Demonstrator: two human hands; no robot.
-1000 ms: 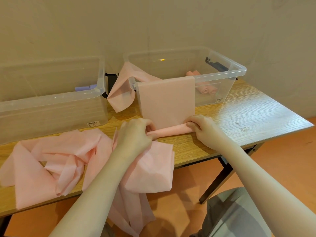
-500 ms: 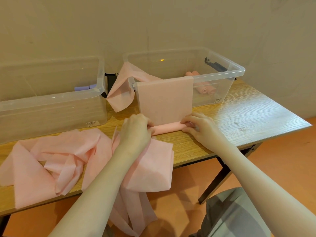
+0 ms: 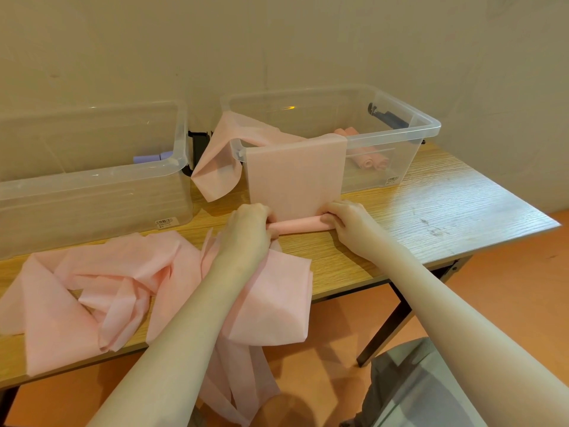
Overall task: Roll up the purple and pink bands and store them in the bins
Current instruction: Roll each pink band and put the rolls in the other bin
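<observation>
A pink band (image 3: 295, 177) hangs over the front wall of the right clear bin (image 3: 428, 131) and ends in a tight roll (image 3: 300, 225) on the table. My left hand (image 3: 249, 229) grips the roll's left end. My right hand (image 3: 348, 220) grips its right end, fingers curled over it. Rolled pink bands (image 3: 371, 160) lie inside the right bin. A purple roll (image 3: 151, 158) lies in the left clear bin (image 3: 92, 177). More loose pink bands (image 3: 101, 288) are heaped on the table's left front.
One pink band (image 3: 243, 377) trails off the table's front edge toward the orange floor. A black clip (image 3: 389, 117) sits on the right bin's far rim. Bare wooden table (image 3: 446, 204) stretches to the right. A wall stands close behind the bins.
Both hands have rolled the pink band forward, toward the right bin. The roll is thicker and the hanging flat part is shorter.
</observation>
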